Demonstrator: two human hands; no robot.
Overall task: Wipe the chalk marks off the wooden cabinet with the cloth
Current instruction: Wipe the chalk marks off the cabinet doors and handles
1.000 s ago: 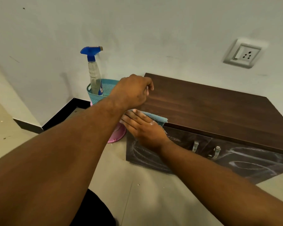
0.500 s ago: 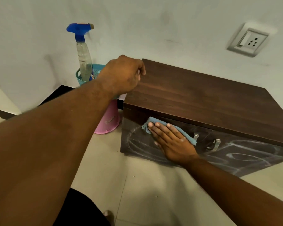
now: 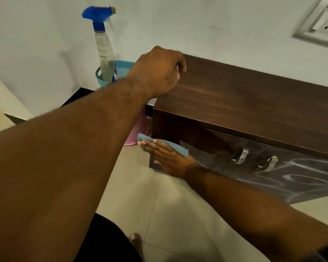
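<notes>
A low dark wooden cabinet (image 3: 254, 103) stands on the floor against the wall. White chalk marks (image 3: 301, 178) cover the right part of its front; the left part of the front looks dark and mostly free of chalk. My right hand (image 3: 169, 157) lies flat on a blue cloth (image 3: 170, 145), pressing it against the front's lower left corner. My left hand (image 3: 157, 72) rests with curled fingers on the top's left end. Two metal handles (image 3: 242, 156) stick out of the front.
A spray bottle (image 3: 104, 44) with a blue trigger stands in a teal basket (image 3: 119, 69) left of the cabinet, above a pink tub (image 3: 138, 132). A wall socket (image 3: 318, 27) sits at the upper right. Beige floor tiles (image 3: 170, 214) lie before the cabinet.
My right hand has slid the cloth down and to the left across the cabinet front, from its top edge to its lower left corner. Chalk on the left part has faded. The left hand stays put.
</notes>
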